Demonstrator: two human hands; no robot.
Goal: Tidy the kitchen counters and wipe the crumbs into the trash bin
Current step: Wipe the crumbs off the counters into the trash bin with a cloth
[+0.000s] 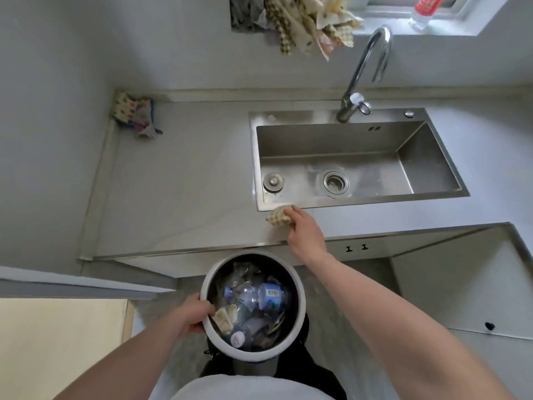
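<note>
Grey surface (178,180) lies bare left of the sink (357,160)
Right hand (305,229) grips cloth (278,216) near the front edge; left hand (193,316) fingers curl over upright trash bin (300,307) rim

both forearms are bare from the frame's lower edge to the wrists, with no sleeves, watch or rings showing. the left hand (192,315) and right hand (306,232) wear no gloves. at the bottom centre a light grey or white top (248,388) covers the torso. below it dark clothing (311,368), probably black trousers, shows, though the wide-angle view leaves its shape unclear.
</note>
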